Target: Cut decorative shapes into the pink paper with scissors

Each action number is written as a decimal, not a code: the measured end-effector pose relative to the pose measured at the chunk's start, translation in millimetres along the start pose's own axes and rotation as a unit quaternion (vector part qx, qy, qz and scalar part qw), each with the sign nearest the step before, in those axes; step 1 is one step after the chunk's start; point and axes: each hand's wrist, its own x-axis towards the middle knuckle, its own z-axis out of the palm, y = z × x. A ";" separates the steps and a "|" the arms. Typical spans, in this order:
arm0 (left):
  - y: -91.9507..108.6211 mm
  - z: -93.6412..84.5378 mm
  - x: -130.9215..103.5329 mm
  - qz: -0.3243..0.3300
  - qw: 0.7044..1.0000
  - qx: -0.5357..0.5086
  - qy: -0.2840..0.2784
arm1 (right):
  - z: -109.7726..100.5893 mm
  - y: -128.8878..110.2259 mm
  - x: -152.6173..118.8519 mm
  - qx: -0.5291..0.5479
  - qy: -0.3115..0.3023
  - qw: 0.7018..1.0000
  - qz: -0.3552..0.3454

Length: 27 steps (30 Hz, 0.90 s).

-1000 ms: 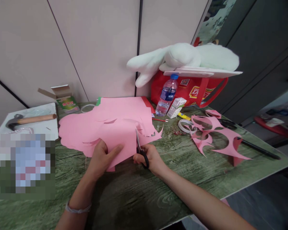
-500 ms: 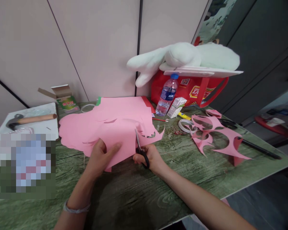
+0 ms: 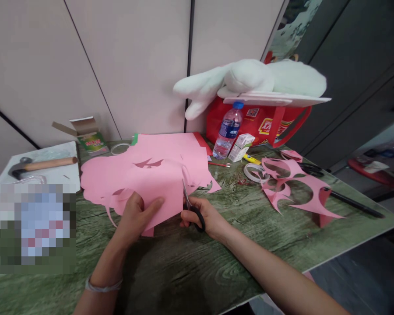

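Paper (image 3: 164, 183) and scissors (image 3: 201, 217) sit farther left; left hand (image 3: 135, 216) pinches the paper, seemingly steadying it, right hand (image 3: 212, 219) closed around the scissors' handles.

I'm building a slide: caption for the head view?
Left hand holds pink paper; right hand holds scissors at its edge.

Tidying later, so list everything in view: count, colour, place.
Box: 1, green, back left
Hammer: 1, black-brown, left
Board: 1, white, left
Rolls: 2, white, left, right
Bag: 1, red, back right
Plush: 1, white, above bag
Bottle: 1, clear, before bag
Carton: 1, white, beside bottle
Tube: 1, yellow, right
Scraps: several, pink, right
Rod: 1, black, right
Table: 1, green, beneath
Paper: several, mostly pink, centre
Scissors: 1, black-handled, centre
Left hand: 1, on paper
Right hand: 1, on scissors
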 end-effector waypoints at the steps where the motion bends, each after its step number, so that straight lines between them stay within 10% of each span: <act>1: 0.3 0.3 0.2 0.003 1.000 -0.010 -0.020 | -0.6 -0.7 0.3 -0.005 -0.001 1.000 -0.010; 6: 3.1 2.0 0.1 0.016 0.994 -0.033 -0.102 | -3.7 -1.3 1.9 -0.019 -0.007 0.999 -0.034; 27: 12.7 0.7 -1.4 0.031 0.994 -0.052 -0.094 | -6.2 3.4 4.3 0.008 -0.028 0.997 -0.065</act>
